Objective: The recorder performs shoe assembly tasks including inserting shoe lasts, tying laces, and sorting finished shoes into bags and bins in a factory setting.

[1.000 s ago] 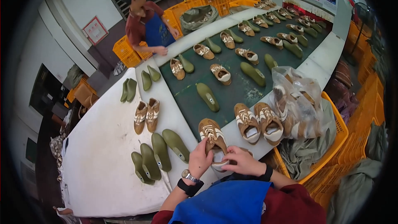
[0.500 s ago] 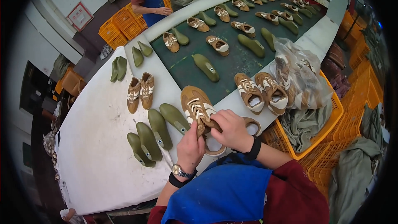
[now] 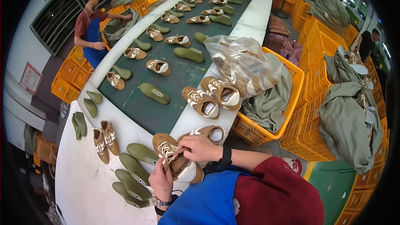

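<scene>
A brown sneaker (image 3: 163, 141) with white laces and side stripes is in front of me, toe pointing away. My left hand (image 3: 161, 181) pinches the near-left side of its opening, by the laces. On the other side, my right hand (image 3: 200, 147) grips the collar and tongue area, its fingers partly covering the opening. A second brown sneaker (image 3: 215, 133) lies just behind my right hand. Left of the held shoe, several olive-green shoe lasts (image 3: 132, 168) lie side by side on the white tabletop (image 3: 89, 187).
A pair of sneakers (image 3: 109, 136) stands left, near smaller green lasts (image 3: 78, 124). Ahead, a green conveyor belt (image 3: 135, 77) carries shoes and lasts. To the right are two sneakers (image 3: 201, 101), a clear bag (image 3: 233, 46) of shoes and an orange crate (image 3: 298, 85). A co-worker (image 3: 92, 29) stands across the belt.
The view has swung right, showing more crates and another person far off. Both hands keep hold of the sneaker, whose opening now shows more between them.
</scene>
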Action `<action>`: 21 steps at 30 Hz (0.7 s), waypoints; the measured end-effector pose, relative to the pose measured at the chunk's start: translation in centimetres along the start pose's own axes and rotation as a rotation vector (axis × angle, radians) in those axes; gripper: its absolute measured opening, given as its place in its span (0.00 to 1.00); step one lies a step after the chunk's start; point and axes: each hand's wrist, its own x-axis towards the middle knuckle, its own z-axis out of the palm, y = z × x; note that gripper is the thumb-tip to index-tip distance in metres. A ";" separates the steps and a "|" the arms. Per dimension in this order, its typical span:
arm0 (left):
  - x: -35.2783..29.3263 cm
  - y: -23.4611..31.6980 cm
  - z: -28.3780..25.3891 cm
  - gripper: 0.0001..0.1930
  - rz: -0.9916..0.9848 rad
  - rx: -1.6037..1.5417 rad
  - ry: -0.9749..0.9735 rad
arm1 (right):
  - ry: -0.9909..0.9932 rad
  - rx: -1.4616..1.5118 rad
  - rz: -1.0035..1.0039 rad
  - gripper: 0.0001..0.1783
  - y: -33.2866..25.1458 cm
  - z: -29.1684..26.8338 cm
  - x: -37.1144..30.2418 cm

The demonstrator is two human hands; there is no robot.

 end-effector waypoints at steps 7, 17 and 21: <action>2.0 2.8 -1.9 0.38 0.028 0.142 -0.174 | 0.073 -0.034 -0.093 0.07 -1.8 0.7 1.6; 3.8 -0.1 -0.3 0.19 0.143 0.011 0.236 | 0.086 0.039 -0.145 0.10 -2.3 0.8 3.0; 3.8 -1.2 0.0 0.14 0.114 0.127 0.282 | -0.069 -0.249 -0.269 0.13 -5.4 -0.6 2.2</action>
